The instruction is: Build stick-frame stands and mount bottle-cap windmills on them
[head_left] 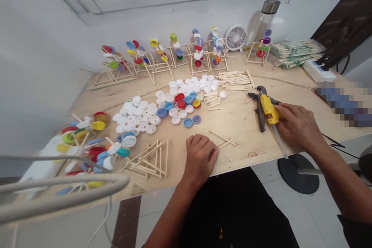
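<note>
My right hand (298, 127) grips a yellow and black glue gun (269, 109) near the table's right front. A clear glue stick (279, 140) sticks out of its rear toward the table edge. My left hand (200, 157) rests at the front edge with curled fingers, closed over the near side of a small triangle of wooden sticks (222, 136). Part of that triangle is hidden beneath the fingers. Left of this hand lie several other stick triangles (151, 159), overlapping in a pile.
White bottle caps (136, 114), coloured caps (181, 104) and loose sticks (235, 81) cover mid-table. Finished stick frames with cap wheels (199, 52) line the wall beside a fan (236, 38) and bottle (266, 19). Cap wheels (84, 149) lie left, behind a grey cable (87, 180). A power strip (319, 70) stands right.
</note>
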Motion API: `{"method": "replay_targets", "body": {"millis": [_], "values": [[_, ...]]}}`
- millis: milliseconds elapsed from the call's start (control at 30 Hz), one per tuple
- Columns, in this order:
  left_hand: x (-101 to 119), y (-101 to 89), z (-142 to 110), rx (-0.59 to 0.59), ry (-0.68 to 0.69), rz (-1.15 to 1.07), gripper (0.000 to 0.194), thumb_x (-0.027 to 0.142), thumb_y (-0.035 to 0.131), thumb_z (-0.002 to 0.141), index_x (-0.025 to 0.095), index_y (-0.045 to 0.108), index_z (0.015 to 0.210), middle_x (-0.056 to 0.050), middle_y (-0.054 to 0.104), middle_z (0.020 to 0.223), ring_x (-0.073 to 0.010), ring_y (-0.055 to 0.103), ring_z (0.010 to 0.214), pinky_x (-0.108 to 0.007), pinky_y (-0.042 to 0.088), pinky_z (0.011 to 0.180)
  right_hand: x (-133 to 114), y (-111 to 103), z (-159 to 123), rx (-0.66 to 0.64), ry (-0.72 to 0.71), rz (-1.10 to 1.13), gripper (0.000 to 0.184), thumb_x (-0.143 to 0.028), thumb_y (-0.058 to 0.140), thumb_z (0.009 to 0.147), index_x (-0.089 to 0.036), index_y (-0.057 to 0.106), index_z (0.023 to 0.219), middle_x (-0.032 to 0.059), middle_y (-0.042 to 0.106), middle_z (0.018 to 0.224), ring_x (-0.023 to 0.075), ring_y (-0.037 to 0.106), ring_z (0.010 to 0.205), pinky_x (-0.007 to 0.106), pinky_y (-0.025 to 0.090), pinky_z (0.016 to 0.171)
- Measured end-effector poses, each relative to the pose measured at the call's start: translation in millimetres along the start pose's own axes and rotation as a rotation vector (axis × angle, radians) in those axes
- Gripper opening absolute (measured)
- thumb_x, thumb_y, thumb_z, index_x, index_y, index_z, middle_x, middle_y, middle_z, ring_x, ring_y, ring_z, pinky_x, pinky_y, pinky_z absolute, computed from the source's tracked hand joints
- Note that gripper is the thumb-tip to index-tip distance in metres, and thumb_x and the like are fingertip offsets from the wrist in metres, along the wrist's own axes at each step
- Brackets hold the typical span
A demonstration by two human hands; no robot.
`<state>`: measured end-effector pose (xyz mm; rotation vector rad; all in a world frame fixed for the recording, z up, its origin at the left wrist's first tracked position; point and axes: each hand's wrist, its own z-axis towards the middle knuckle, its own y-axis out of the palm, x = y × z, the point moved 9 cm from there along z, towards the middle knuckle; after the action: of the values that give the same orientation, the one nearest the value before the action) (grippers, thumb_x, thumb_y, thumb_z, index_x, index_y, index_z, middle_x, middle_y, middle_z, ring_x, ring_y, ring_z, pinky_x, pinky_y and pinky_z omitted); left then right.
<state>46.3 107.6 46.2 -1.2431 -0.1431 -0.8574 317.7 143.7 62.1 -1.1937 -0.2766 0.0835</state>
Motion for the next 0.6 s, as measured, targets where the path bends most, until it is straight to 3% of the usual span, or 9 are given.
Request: {"method": "replay_targets", "body": {"millis": [233, 367, 533, 600], "values": [[-0.3, -0.5, -0.4, 0.024, 0.009, 0.000, 0.019, 0.014, 0.055, 0.082, 0.019, 0.052, 0.064, -0.001, 0.057, 0.069, -0.0189, 0.050, 0.079, -0.038, 0.036, 0.082, 7.6, 12.5, 13.5, -0.091, -0.042, -0.011, 0.039, -0.028, 0.049, 0.077, -0.016, 0.057, 0.113, 0.0145, 0.059, 0.121, 0.0325, 0.057, 0.098, 0.041, 0.041, 0.073], [-0.1, -1.3, -0.7, 0.037, 0.015, 0.004, 0.020, 0.014, 0.055, 0.082, 0.019, 0.050, 0.063, -0.001, 0.057, 0.069, -0.0185, 0.049, 0.078, -0.038, 0.036, 0.082, 13.9, 12.8, 21.5, -0.066, -0.033, 0.061, 0.032, -0.026, 0.053, 0.070, -0.017, 0.057, 0.100, 0.0138, 0.065, 0.103, 0.0303, 0.057, 0.090, 0.039, 0.039, 0.071], [-0.2, -1.4, -0.7, 0.037, 0.018, 0.013, 0.020, 0.015, 0.056, 0.081, 0.019, 0.050, 0.063, -0.001, 0.058, 0.071, -0.0188, 0.050, 0.080, -0.038, 0.037, 0.082, 17.7, -16.7, 17.7, 0.082, 0.134, 0.155, 0.020, -0.037, 0.045, 0.084, -0.020, 0.054, 0.088, 0.0111, 0.063, 0.080, 0.0258, 0.059, 0.075, 0.035, 0.039, 0.062], [-0.4, -1.7, -0.5, 0.037, 0.014, 0.012, 0.019, 0.015, 0.055, 0.081, 0.019, 0.050, 0.063, -0.001, 0.058, 0.071, -0.0191, 0.051, 0.080, -0.038, 0.037, 0.082, 9.4, -33.7, 6.8, 0.101, 0.224, 0.381, 0.017, -0.040, 0.047, 0.086, -0.024, 0.053, 0.084, 0.0073, 0.062, 0.077, 0.0210, 0.059, 0.068, 0.031, 0.039, 0.057]]}}
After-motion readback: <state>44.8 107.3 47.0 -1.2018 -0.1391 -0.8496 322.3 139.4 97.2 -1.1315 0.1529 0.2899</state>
